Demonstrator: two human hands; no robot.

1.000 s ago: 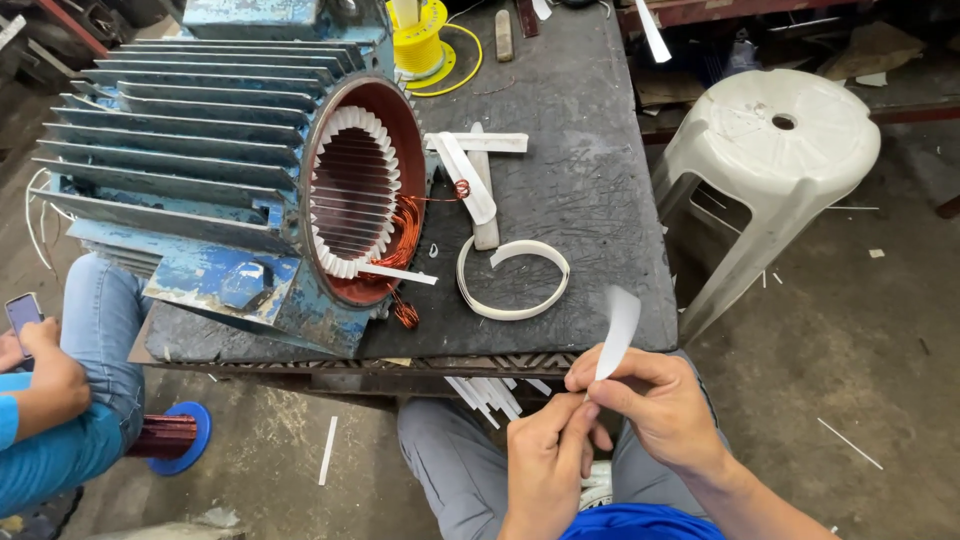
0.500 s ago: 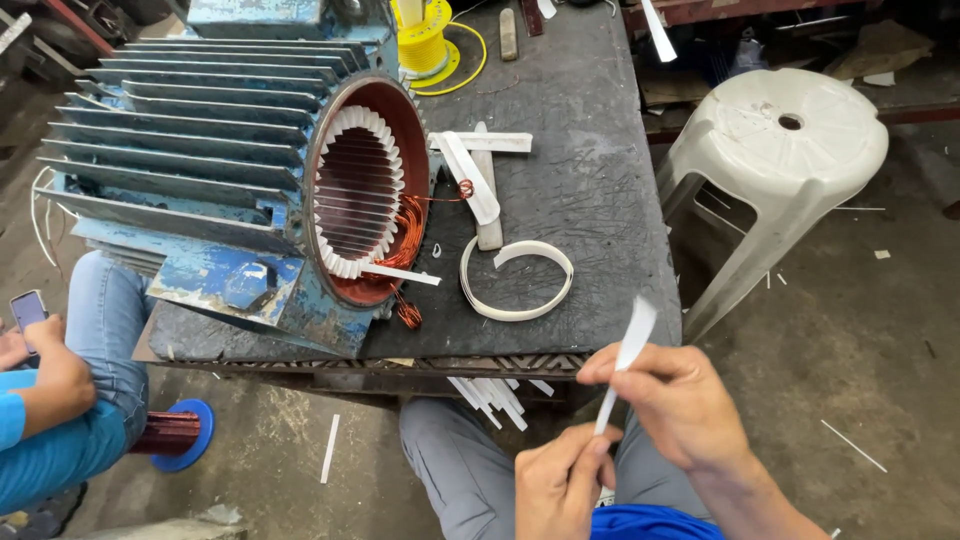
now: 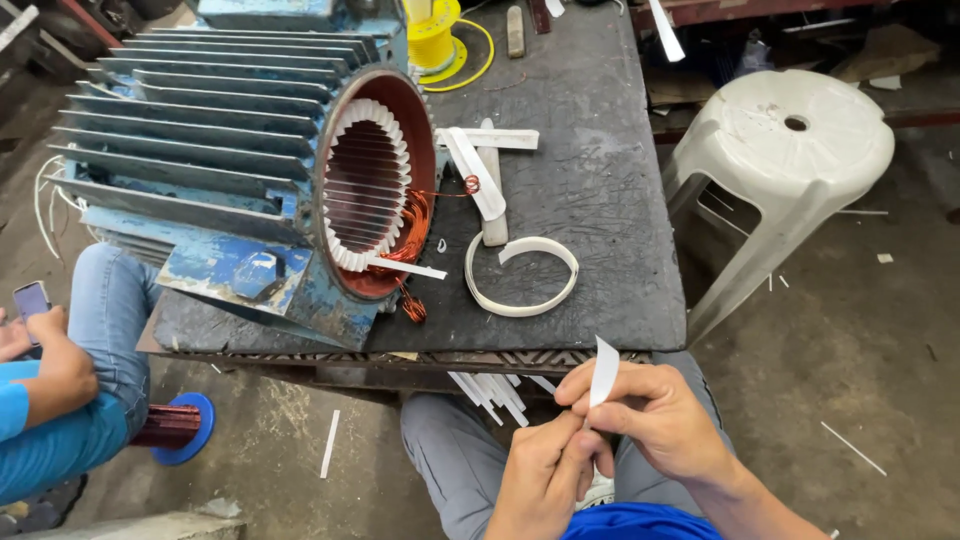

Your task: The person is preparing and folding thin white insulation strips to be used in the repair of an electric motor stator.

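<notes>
Dark phone screen (far left)

The strip's lower end is hidden inside the right hand and left hand. The motor and yellow spool are cut by the top edge. The seated person is cropped at left.

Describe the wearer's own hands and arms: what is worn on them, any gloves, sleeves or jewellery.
Both hands are bare: no gloves on the left hand or the right hand. No rings, watch or wristband show. The right forearm is uncovered as far as the picture's edge, with no sleeve in view. A bright blue garment shows at the bottom edge, below the hands. The left forearm is mostly out of view.
</notes>
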